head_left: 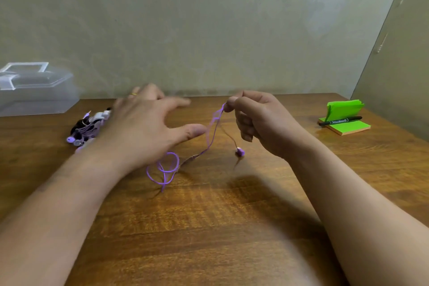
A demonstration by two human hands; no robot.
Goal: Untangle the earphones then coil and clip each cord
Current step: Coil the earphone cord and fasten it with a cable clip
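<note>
Careful: your right hand (260,123) pinches the purple earphone cord (215,119) mid-frame, your left hand (144,127) spread, empty; pulling upward could cinch its lower-centre loops (178,161) into a knot.

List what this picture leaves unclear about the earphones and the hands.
Head view, all:
- left hand: motion-blurred, fingertips unreadable.
- earphone pile: partly behind the left wrist, number of sets unclear.
- purple cord: its upper end hidden in the pinch of the right hand.
- clear box: cut by the left edge.
- marker: label too small to read.
</note>
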